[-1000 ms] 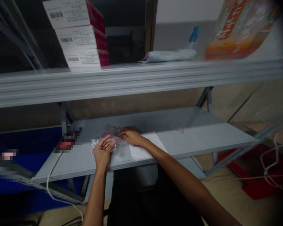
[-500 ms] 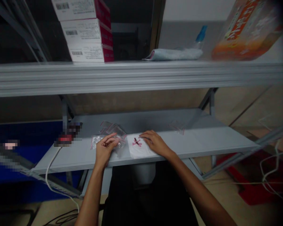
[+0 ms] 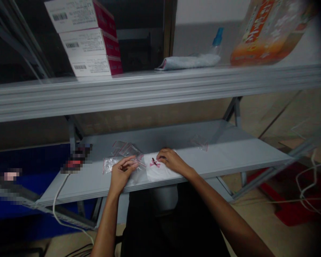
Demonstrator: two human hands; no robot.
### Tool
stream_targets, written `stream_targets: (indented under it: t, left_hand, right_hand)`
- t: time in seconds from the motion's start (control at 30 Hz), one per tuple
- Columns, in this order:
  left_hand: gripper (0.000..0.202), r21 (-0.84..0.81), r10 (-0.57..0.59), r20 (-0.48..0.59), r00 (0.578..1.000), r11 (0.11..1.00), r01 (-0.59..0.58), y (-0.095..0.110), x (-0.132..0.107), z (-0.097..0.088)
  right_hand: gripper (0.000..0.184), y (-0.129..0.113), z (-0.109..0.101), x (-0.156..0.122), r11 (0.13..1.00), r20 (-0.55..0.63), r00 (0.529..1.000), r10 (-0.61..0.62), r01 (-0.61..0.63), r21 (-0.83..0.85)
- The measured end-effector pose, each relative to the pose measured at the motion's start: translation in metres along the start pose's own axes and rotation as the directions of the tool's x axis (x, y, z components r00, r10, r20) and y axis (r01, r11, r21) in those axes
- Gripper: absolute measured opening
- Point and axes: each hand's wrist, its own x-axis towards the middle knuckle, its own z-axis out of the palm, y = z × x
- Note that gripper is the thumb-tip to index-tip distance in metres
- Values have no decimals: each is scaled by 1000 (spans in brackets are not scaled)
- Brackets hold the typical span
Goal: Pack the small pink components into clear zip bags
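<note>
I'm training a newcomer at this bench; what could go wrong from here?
The small dark pieces, which look loose, might scatter off the white sheet if the right hand brushes them. Clear bags overlap by the left hand, so two might get picked up together.

The left forearm is extending forward, the left hand pinching thumb against fingers; the right forearm is slanting inward, the right hand facing palm-down, fingers bending.
</note>
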Motion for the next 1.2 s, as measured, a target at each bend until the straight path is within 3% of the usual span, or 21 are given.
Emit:
stream_targets:
  t: [0.13, 0.27, 0.4, 0.5, 0.63, 0.8, 0.97, 1.07, 1.2]
  left_hand:
    - [40, 44, 24, 28, 999, 999, -25, 1, 0, 3]
    - [39, 86, 41, 61, 997, 995, -46, -1, 1, 3]
    - [39, 96, 57, 91, 994, 993, -66, -1, 0, 4]
    - [38, 69, 55, 96, 994, 996, -62, 0, -1, 4]
    - [39, 55, 40, 96, 995, 997, -45, 2, 0, 4]
    - [38, 44, 39, 111, 993, 998, -44, 0, 1, 3]
    - [44, 51, 54, 54, 997, 997, -56, 0, 1, 2]
    - [47, 49, 62, 49, 997, 997, -65, 0, 1, 1]
    - [46, 83, 72, 55, 996, 994, -76, -2, 2, 1]
  right_hand:
    - [14, -11, -4, -1, 998, -59, 998, -15, 18, 58]
    - [13, -40, -4, 4, 976, -124, 991, -56, 80, 203]
    - [16, -62, 5, 13, 953, -118, 984, -131, 158, 258]
    - [17, -66, 9, 16, 947, -104, 990, -97, 123, 295]
    - [22, -66, 9, 13, 933, -115, 993, 1, 40, 356]
    - [28, -62, 9, 11, 922, -106, 994, 6, 35, 387]
    - [19, -30, 0, -5, 950, -237, 958, 163, -87, 301]
    - [14, -11, -5, -16, 971, -147, 981, 130, -95, 220]
    - [14, -5, -3, -22, 979, -51, 994, 96, -85, 184]
